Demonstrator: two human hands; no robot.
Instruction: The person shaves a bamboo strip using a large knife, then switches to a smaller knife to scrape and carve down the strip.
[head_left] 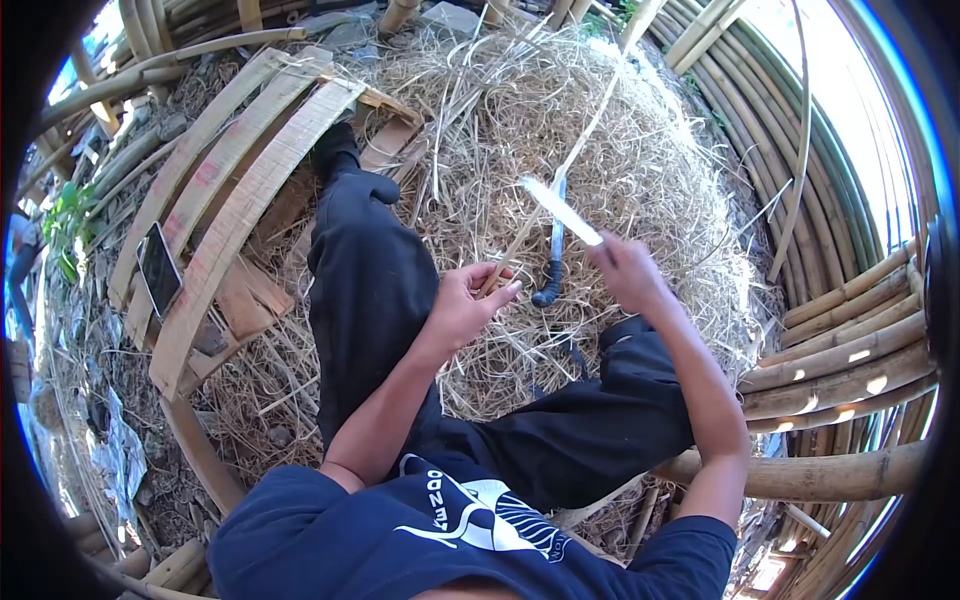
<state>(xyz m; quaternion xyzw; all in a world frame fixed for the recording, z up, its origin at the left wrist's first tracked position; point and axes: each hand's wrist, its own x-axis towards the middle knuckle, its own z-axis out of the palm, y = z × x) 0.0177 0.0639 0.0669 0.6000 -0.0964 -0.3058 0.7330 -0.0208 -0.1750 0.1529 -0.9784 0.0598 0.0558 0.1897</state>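
Observation:
My left hand (pixel 468 305) is closed around the near end of a long, thin bamboo strip (pixel 590 135), which runs up and away to the right across the straw. In my right hand (pixel 630 276) is a knife (pixel 564 213), gripped by its handle, with its pale blade pointing up and left. The blade crosses the strip in view; whether they touch, I cannot tell. Beneath them, a second blade with a black-wrapped, curved handle (pixel 547 286) lies on the shavings between my legs.
Straw-like bamboo shavings (pixel 640 150) cover the ground ahead. A slatted wooden pallet (pixel 262 185) stands left, with a phone (pixel 160 270) on it. Stacked bamboo poles (pixel 850 375) line the right side. My legs in dark trousers (pixel 365 285) frame the work area.

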